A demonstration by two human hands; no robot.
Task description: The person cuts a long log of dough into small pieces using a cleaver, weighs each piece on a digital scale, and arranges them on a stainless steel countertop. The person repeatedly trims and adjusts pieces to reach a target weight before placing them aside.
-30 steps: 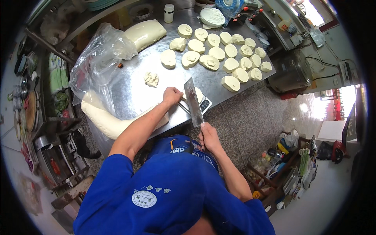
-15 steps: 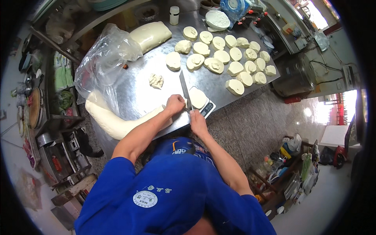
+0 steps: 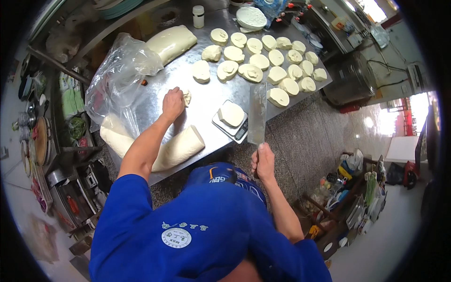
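My left hand [image 3: 174, 104] is closed at the small dough scrap [image 3: 187, 98] on the metal table, its fingers curled against the scrap and partly hiding it. My right hand [image 3: 264, 161] grips the handle of a broad-bladed cleaver [image 3: 257, 115], its blade raised at the table's near edge. Just left of the blade, a cut piece of dough [image 3: 230, 114] rests on a small digital scale [image 3: 239, 135]. A thick, curved dough log [image 3: 181, 149] lies beneath my left forearm, its cut end facing the scale.
Several dough pieces [image 3: 227, 70] are spread over the table's far right. Plastic sheeting [image 3: 122, 70] partly covers another dough log [image 3: 171, 43] at the back. Beyond stand a white-capped jar [image 3: 198, 17] and a bowl of white powder [image 3: 251, 19]. A shelf unit flanks the left.
My left hand has moved from beside the scale, up and left to the dough scrap. My right hand has swung the cleaver rightward, away from the scale. The view has shifted slightly.
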